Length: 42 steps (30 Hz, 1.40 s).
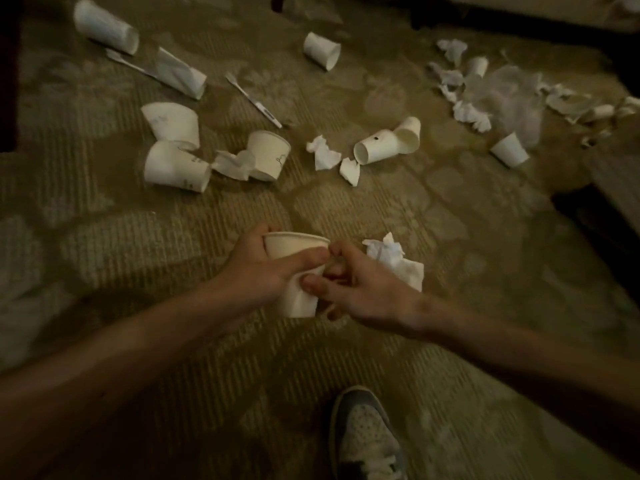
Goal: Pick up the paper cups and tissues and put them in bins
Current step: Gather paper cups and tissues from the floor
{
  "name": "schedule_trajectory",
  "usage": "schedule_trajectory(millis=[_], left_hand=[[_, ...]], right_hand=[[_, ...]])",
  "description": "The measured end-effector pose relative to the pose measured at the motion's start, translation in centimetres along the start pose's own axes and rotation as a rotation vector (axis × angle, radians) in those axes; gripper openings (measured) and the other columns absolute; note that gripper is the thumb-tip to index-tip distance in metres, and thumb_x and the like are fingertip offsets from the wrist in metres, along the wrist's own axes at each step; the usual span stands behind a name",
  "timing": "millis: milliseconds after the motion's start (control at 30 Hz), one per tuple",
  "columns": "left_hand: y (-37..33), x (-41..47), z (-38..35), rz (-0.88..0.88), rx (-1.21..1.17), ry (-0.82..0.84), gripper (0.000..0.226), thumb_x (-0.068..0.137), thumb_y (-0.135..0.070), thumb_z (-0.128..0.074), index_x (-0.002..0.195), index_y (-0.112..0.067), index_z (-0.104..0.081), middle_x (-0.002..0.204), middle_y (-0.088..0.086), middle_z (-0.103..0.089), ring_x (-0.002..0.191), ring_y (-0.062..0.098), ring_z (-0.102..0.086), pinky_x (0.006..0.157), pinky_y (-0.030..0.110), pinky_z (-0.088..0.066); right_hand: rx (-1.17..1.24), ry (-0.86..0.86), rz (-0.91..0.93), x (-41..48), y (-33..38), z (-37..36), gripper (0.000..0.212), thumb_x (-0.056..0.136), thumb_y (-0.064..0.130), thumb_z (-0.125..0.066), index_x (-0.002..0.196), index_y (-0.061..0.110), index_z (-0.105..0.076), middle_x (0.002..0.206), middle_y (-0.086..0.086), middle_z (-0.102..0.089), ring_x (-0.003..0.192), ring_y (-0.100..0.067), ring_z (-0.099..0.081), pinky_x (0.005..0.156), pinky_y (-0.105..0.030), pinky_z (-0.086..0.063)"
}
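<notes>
At the lower centre of the frame the left hand [256, 271] curls its fingers round a white paper cup [292, 245], the right hand [363, 292] pinches the cup's lower side between thumb and bent fingers, and a crumpled tissue [398, 263] lies on the carpet [156, 244] just beyond that hand

A cup [298, 244] is held mid-frame, a tissue [403, 270] just right of it. On the carpet [104, 258] above, more cups [173, 168] are scattered; a shoe [367, 441] is seen below.
</notes>
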<state>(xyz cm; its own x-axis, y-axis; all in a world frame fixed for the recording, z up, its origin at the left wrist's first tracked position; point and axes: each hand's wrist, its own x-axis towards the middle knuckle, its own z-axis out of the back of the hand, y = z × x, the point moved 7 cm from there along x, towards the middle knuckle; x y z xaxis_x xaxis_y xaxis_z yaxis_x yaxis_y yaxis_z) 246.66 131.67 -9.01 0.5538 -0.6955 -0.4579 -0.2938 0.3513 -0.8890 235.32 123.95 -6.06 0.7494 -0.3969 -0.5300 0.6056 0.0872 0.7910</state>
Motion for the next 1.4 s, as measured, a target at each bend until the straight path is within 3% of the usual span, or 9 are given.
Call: schedule_trajectory(millis=[200, 400, 533, 733, 933, 1100, 1233, 1333, 1400], left_hand=[[0.5, 0.6, -4.4, 0.096, 0.144, 0.065, 0.089, 0.031, -0.065, -0.074, 0.111, -0.029, -0.056, 0.103, -0.002, -0.065, 0.088, 0.015, -0.066, 0.059, 0.027, -0.053], [-0.1, 1.7, -7.3, 0.069, 0.243, 0.0, 0.072, 0.043, -0.063, -0.072, 0.105, -0.028, -0.058, 0.097, -0.005, -0.068, 0.082, 0.008, -0.066, 0.057, 0.023, -0.049], [0.5, 0.9, -8.1, 0.066, 0.305, 0.051, 0.07, 0.037, -0.067, -0.073, 0.098, -0.036, -0.058, 0.084, -0.011, -0.069, 0.071, -0.006, -0.066, 0.044, 0.011, -0.045], [-0.6, 0.7, -6.6, 0.059, 0.239, -0.029, 0.072, 0.037, -0.065, -0.075, 0.1, -0.034, -0.059, 0.081, -0.02, -0.07, 0.072, 0.0, -0.069, 0.049, 0.019, -0.052], [-2.5, -0.2, -6.2, 0.032, 0.167, -0.117, 0.066, 0.039, -0.058, -0.076, 0.096, -0.03, -0.06, 0.081, -0.016, -0.073, 0.075, 0.005, -0.071, 0.059, 0.026, -0.058], [-3.2, -1.2, -6.9, -0.011, 0.144, -0.128, 0.064, 0.047, -0.057, -0.087, 0.098, -0.029, -0.061, 0.086, -0.015, -0.073, 0.079, 0.004, -0.071, 0.063, 0.025, -0.058], [-3.4, -1.5, -6.5, -0.066, 0.242, -0.096, 0.051, 0.056, -0.052, -0.084, 0.095, -0.032, -0.058, 0.08, -0.02, -0.07, 0.072, -0.001, -0.069, 0.053, 0.016, -0.051], [-3.3, -1.5, -5.0, -0.042, 0.267, -0.1, 0.058, 0.052, -0.058, -0.087, 0.096, -0.033, -0.059, 0.082, -0.019, -0.071, 0.072, 0.0, -0.069, 0.052, 0.015, -0.05], [-3.0, -1.4, -4.1, -0.016, 0.282, -0.103, 0.062, 0.046, -0.063, -0.081, 0.096, -0.032, -0.06, 0.084, -0.019, -0.07, 0.073, 0.0, -0.069, 0.049, 0.015, -0.05]], right_hand=[[-0.315, -0.289, 0.143, -1.4, -7.3, 6.6, 0.026, 0.085, 0.04, -0.069, 0.103, 0.024, -0.059, 0.087, 0.01, -0.064, 0.076, -0.003, -0.06, 0.063, -0.018, -0.047], [-0.595, -0.54, -0.145, -1.3, -15.3, 12.6, 0.075, 0.076, 0.051, -0.075, 0.13, 0.01, -0.045, 0.127, -0.006, -0.053, 0.114, -0.021, -0.052, 0.088, -0.035, -0.048], [-0.546, -0.513, -0.026, -0.6, -16.2, 12.9, 0.023, 0.09, 0.037, -0.065, 0.094, 0.015, -0.062, 0.088, 0.0, -0.065, 0.074, -0.012, -0.058, 0.059, -0.022, -0.042], [-0.337, -0.715, 0.308, -2.9, -12.0, 14.9, 0.021, 0.096, 0.029, -0.06, 0.08, 0.014, -0.057, 0.076, 0.004, -0.053, 0.073, -0.015, -0.05, 0.064, -0.028, -0.038], [0.026, -0.635, 0.268, -2.5, -9.6, 17.2, 0.02, 0.1, 0.031, -0.051, 0.093, 0.017, -0.063, 0.089, -0.003, -0.067, 0.079, -0.013, -0.066, 0.065, -0.032, -0.055], [-0.012, -0.666, 0.321, 0.1, -9.5, 17.2, 0.036, 0.097, 0.017, -0.051, 0.093, 0.053, -0.044, 0.099, 0.013, -0.057, 0.088, -0.005, -0.061, 0.066, -0.028, -0.054], [-0.412, -0.387, 0.437, 3.3, -11.4, 11.6, 0.029, 0.089, 0.006, -0.046, 0.112, 0.01, -0.064, 0.101, -0.008, -0.052, 0.092, -0.026, -0.054, 0.071, -0.034, -0.044], [-0.641, -0.204, 0.448, 4.5, -12.7, 7.2, 0.042, 0.09, 0.036, -0.041, 0.111, 0.01, -0.068, 0.103, -0.014, -0.051, 0.099, -0.033, -0.049, 0.081, -0.042, -0.044], [-0.7, -0.106, 0.424, 5.5, -12.9, 4.8, 0.059, 0.087, 0.06, -0.032, 0.119, 0.02, -0.061, 0.132, -0.015, -0.045, 0.123, -0.033, -0.038, 0.098, -0.052, -0.036]])
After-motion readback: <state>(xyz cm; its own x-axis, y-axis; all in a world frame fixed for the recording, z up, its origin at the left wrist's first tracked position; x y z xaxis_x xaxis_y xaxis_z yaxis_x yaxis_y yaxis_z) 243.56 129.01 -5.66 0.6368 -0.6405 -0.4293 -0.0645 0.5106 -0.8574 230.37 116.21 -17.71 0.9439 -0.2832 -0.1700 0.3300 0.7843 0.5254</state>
